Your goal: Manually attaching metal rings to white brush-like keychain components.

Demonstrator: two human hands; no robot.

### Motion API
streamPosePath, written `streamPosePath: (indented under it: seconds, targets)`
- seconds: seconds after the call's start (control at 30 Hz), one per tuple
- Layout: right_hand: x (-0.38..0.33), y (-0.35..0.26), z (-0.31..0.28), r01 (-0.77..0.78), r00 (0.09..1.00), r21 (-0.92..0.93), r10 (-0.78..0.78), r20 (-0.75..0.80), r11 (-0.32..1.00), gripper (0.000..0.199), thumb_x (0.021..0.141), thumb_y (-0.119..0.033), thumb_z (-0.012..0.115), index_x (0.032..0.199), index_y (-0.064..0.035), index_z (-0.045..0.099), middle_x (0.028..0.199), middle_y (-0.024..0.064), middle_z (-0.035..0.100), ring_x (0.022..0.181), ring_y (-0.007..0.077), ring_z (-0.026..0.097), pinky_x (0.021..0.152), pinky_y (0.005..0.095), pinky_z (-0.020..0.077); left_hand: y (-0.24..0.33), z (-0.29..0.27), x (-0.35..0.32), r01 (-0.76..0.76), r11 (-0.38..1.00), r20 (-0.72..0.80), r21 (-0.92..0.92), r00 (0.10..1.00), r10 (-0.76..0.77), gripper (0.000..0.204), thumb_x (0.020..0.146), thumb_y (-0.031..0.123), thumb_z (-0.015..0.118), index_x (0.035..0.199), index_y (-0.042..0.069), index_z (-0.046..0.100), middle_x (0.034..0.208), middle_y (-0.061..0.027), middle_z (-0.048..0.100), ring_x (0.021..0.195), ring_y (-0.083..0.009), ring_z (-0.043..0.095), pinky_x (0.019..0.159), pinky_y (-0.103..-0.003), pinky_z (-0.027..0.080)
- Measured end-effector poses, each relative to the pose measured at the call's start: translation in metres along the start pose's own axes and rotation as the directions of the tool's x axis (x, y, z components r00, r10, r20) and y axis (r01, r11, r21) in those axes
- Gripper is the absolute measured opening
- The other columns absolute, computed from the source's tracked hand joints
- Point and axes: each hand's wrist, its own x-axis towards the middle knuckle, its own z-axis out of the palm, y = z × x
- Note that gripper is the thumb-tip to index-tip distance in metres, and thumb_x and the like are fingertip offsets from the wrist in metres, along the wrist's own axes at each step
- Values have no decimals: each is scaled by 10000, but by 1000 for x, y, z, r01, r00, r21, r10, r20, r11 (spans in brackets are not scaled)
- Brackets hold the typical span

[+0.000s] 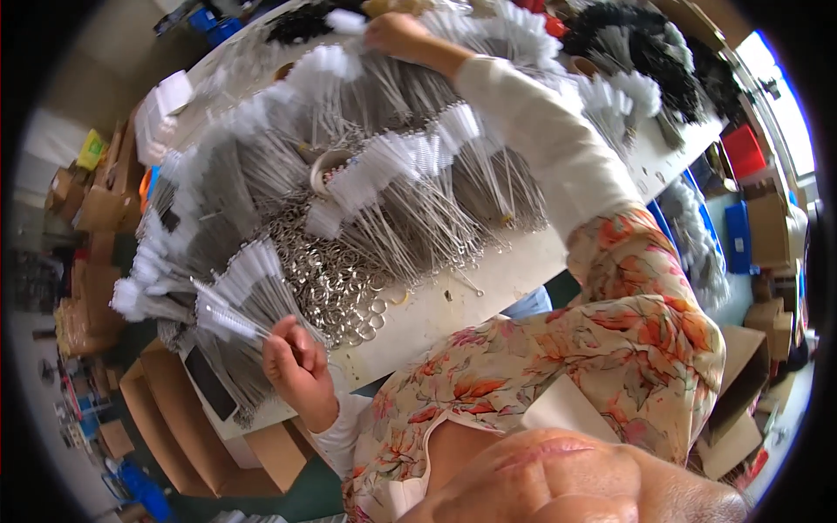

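Note:
My left hand (299, 366) is closed at the table's near left, its fingers pinched around the wire stem of a small white-bristled brush (228, 315) that points up and left. Stretched across to the far side, my right hand (397, 37) is closed too. A white bristle head (347, 22) sticks out to the left of its fingers; the stem is hidden. Bundles of white-tipped wire brushes (392, 170) cover much of the table. Beside the left hand lies a heap of metal split rings (336, 292).
A roll of tape (330, 167) sits among the bundles on the white table (436, 315). A dark phone (211, 383) lies by the left edge. Black-bristled brushes (641, 52) are piled at the far right. An open cardboard box (187, 427) stands below the left edge.

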Motion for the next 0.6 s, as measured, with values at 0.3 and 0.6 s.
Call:
streamPosePath:
  seconds: [0.3,0.6]
  targets:
    - [-20,-10,8,-516,849,81,522,-82,853,245,718,-185,637,957,-159,682,1035,69,653,992,238,618,799,383,493,-17,13,-3,230,973,-58,35,972,-228,299,934,311,496,890,16,494,683,15,346,496,-29,212,392,-166,129]
    - [-6,10,38,-504,811,67,499,-306,861,147,723,-201,625,844,-186,707,920,26,650,967,206,566,812,391,352,-37,46,8,383,922,241,56,891,-385,352,949,378,439,825,49,465,667,31,301,484,-21,177,373,-177,95]
